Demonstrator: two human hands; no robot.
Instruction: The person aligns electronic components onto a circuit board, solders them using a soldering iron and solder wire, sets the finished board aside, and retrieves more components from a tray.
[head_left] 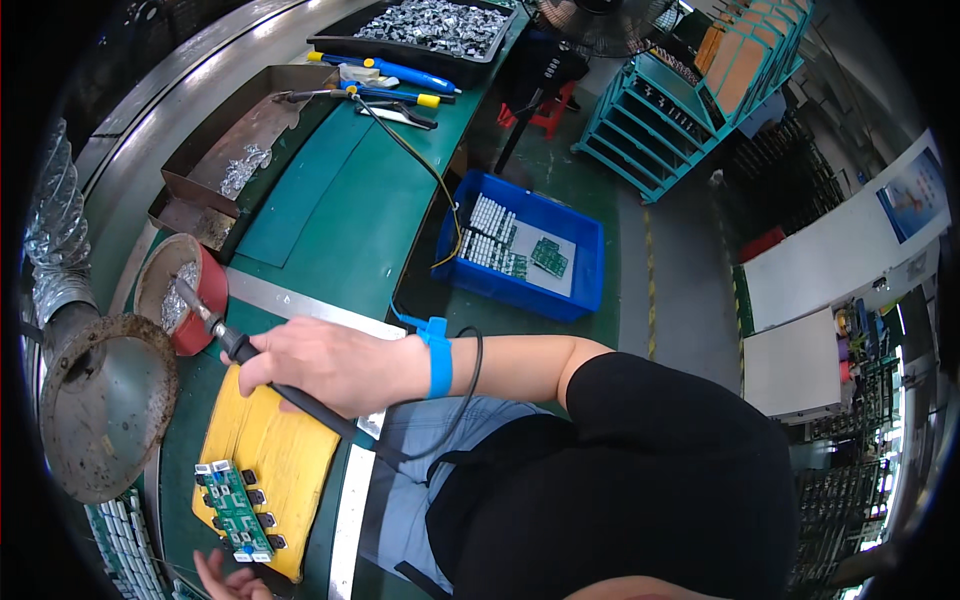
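My right hand [325, 365] is closed around the dark handle of a soldering iron [236, 343]. The iron's metal end reaches into a round red-sided container [208, 290] that holds silvery scraps. A blue band with a cord circles my right wrist. On a yellow pad [290, 440] lies a green circuit board [238, 512] with black parts along its side and white connectors at its ends. Just beside the board's near end is my left hand [232, 580], partly cut off by the lower edge; its visible fingers are apart, with nothing seen between them.
A fume duct hood [110, 410] stands at the left. Beyond the red-sided container are a metal tray [190, 150], blue-and-yellow tools [415, 76] and a black tray of metal parts [420, 28]. A blue bin [585, 255] holds boards. More boards [128, 540] lie lower left.
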